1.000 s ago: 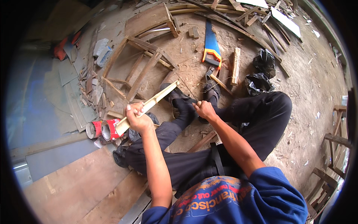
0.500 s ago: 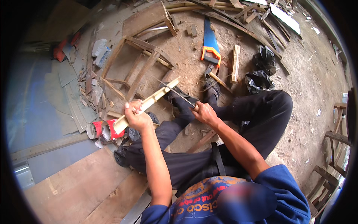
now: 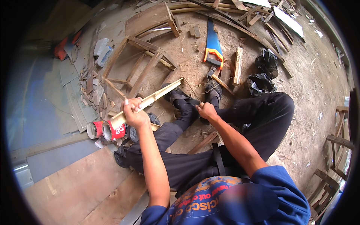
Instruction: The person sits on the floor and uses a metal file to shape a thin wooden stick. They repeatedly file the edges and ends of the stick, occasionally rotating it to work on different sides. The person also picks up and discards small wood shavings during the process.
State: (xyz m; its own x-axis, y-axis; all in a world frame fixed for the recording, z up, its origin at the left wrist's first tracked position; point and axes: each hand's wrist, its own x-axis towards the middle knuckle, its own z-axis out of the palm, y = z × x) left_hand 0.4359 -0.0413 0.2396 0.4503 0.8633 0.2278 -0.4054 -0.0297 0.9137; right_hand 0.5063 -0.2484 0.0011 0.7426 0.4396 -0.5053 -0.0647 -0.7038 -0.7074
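Observation:
My left hand point(image 3: 135, 113) is closed around the near part of a pale split bamboo strip point(image 3: 165, 91), which slants up and away to the right. In my right hand point(image 3: 206, 111) is the handle of a long, thin-bladed knife point(image 3: 192, 89). Its narrow blade points up and left, with the tip close to the strip's far end; whether they touch I cannot tell. Both hands are above my legs and sandalled feet. Beyond my feet lie a hammer point(image 3: 222, 82) with a wooden handle and a handsaw point(image 3: 212, 37) with an orange and black grip.
Two red cans point(image 3: 115, 131) point(image 3: 94, 130) stand beside my left hand. A wooden frame point(image 3: 140, 77) lies at the far left. Black plastic bags point(image 3: 261, 83) and a wood block point(image 3: 237, 66) are at the right. Scrap boards point(image 3: 258, 37) cover the far ground.
The knife has swung right: its tip, formerly across and left of the bamboo strip, is now by the strip's far end. My left hand and the strip have risen very slightly.

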